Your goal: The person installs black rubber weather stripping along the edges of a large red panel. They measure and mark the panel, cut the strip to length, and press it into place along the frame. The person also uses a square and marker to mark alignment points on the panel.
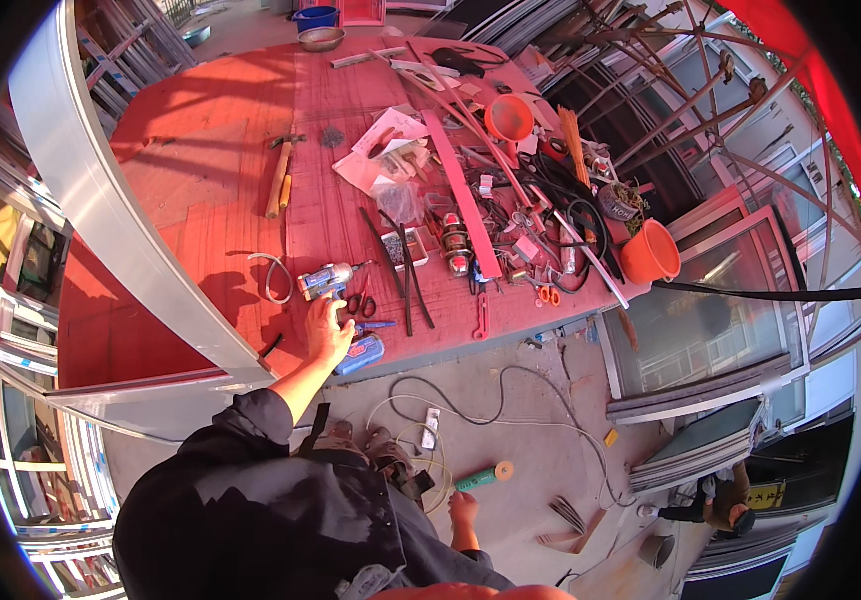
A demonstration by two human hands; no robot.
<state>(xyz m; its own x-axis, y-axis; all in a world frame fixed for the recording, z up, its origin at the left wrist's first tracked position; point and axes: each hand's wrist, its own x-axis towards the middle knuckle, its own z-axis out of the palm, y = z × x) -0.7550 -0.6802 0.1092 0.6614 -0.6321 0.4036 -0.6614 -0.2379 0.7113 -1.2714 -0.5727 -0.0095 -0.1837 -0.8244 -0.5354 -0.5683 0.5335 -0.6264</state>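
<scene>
My left hand [329, 334] reaches over the near edge of a red-covered table, its fingers curled at the handle of a blue and silver cordless drill [325, 280]. The drill lies on its side, its bit toward the right, with the blue battery end [360, 353] beside my wrist. Scissors with dark red handles [361, 304] lie right by the drill. My right hand [465, 512] hangs low by my body with its fingers curled in; what it may hold is hidden. Just beyond it is a green cylinder with an orange end [486, 476]; I cannot tell whether they touch.
A hammer [280, 178], dark strips [409, 280], a red flat bar [461, 195] and orange pots [650, 252] lie or stand on the table [211, 130]. A pale metal frame [121, 200] crosses the left. Cables [551, 392] trail over the floor. Another person [726, 505] crouches at lower right.
</scene>
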